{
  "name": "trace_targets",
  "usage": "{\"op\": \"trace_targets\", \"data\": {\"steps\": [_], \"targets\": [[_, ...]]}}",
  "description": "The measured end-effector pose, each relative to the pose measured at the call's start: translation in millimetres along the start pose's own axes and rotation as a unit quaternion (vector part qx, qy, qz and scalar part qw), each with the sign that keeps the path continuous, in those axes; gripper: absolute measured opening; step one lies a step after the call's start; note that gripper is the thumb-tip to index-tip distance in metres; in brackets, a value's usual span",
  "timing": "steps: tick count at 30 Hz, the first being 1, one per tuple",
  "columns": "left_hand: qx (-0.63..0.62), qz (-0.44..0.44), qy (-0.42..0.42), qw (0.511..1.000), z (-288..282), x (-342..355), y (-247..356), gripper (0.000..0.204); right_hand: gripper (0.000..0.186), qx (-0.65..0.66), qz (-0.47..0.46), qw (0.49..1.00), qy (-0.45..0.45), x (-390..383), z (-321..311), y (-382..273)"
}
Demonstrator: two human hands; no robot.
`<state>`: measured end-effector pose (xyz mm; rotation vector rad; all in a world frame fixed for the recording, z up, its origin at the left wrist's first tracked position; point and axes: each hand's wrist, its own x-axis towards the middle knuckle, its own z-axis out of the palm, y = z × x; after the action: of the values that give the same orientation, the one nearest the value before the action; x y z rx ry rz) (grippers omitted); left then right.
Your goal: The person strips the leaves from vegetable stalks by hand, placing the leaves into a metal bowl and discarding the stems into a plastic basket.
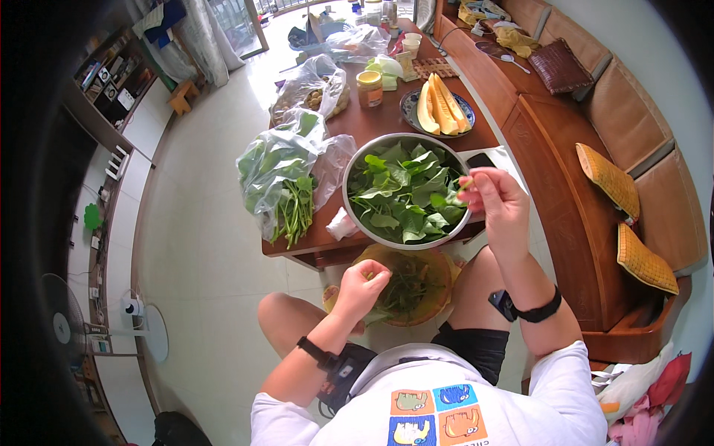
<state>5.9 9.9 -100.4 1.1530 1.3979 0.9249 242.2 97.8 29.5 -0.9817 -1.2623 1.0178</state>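
A metal bowl [346, 195] heaped with loose green leaves [401, 186] stands at the table's near edge. Just over its right rim, my right hand [500, 201] is closed in a pinch on a green leaf sprig [466, 183]. My left hand [362, 288] hovers lower, above the left side of a yellow-lined basket [439, 301] between my knees. Its fingers are curled together, and a tiny greenish bit at the tips is too small to name. Stems and leaf scraps [405, 286] lie in that basket. Left of the bowl, a clear plastic bag [279, 160] holds long-stemmed greens [296, 208].
Behind the bowl are a plate [407, 111] of melon slices [439, 108], a yellow-lidded jar [370, 89] and a bag of small round brownish items [316, 93]. A dark phone [480, 160] lies right of the bowl. A wooden bench [558, 186] runs along the right.
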Motion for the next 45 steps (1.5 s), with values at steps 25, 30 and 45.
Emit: {"op": "trace_targets", "data": {"steps": [25, 30, 45], "targets": [[-0.283, -0.035, -0.225, 0.932, -10.4, -6.8, 54.4, 0.032, 0.010, -0.136, 0.075, 0.971, -0.183, -27.5, -6.0, -0.2], [-0.398, -0.009, -0.155, 0.904, 2.0, -15.0, 97.4, 0.044, 0.015, -0.182, -0.063, 0.956, -0.221, -69.0, 32.9, -0.1], [-0.400, 0.023, -0.103, 0.910, 9.7, -19.0, 85.8, 0.045, 0.014, -0.167, -0.060, 0.964, -0.196, -76.9, 38.1, 20.3]]}}
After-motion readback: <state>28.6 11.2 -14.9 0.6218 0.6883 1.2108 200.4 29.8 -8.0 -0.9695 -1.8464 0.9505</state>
